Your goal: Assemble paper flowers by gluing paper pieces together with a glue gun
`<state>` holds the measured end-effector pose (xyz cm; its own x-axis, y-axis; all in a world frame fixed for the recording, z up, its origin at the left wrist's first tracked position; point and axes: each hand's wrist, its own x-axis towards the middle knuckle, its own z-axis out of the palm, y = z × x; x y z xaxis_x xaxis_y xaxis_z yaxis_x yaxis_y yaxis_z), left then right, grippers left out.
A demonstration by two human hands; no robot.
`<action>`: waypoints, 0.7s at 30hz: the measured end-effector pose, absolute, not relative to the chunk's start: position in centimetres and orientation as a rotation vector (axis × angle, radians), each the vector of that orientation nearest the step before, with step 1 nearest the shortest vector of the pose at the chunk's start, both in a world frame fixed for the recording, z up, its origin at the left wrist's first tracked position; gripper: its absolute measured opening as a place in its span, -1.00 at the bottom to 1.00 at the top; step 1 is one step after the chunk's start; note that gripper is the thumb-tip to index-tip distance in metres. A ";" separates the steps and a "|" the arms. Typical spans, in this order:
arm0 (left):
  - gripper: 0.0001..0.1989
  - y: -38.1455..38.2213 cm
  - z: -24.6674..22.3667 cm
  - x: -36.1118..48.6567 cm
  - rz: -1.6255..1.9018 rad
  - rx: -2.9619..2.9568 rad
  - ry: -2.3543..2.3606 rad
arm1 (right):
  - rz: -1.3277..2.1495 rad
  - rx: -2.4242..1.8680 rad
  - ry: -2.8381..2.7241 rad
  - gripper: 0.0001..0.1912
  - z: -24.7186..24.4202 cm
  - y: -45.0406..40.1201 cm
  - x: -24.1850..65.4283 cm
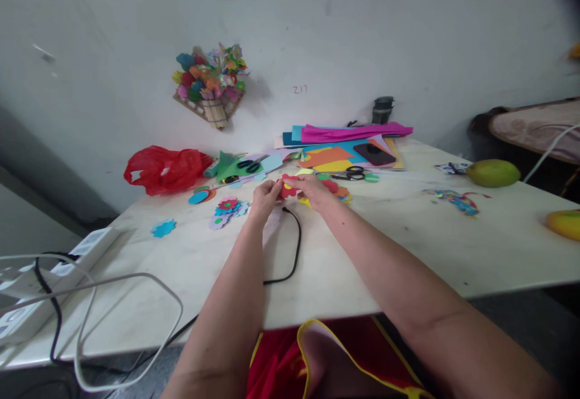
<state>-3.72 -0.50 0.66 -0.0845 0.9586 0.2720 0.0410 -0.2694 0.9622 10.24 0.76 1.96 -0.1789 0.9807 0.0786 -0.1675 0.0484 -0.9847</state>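
Note:
Between my two hands, over the middle of the white table (344, 272), is a red paper flower (289, 188) with a yellow centre. My left hand (266, 196) pinches its left edge with closed fingers. From the other side, my right hand (311, 187) grips its right edge, fingers pressed together. More cut flowers in red, orange and yellow lie just beyond my right hand, partly hidden by it. Left of my left hand rests a pile of paper flowers (228, 205) in blue, red and lilac. A single blue flower (164, 228) lies farther left.
Scissors (354, 173) lie behind my right hand, and another pair (252, 164) rests on paper. Coloured sheets (325, 157) hold a phone (374, 153). A red bag (165, 169), power strips (93, 248) and cables are at left; a black cable (299, 239) curves between my arms. Fruit (493, 173) sits right.

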 end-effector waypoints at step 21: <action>-0.58 -0.8 1.0 -3.6 1.470 1.352 1.117 | 1.351 -0.955 -1.250 -0.61 2.0 0.5 10.0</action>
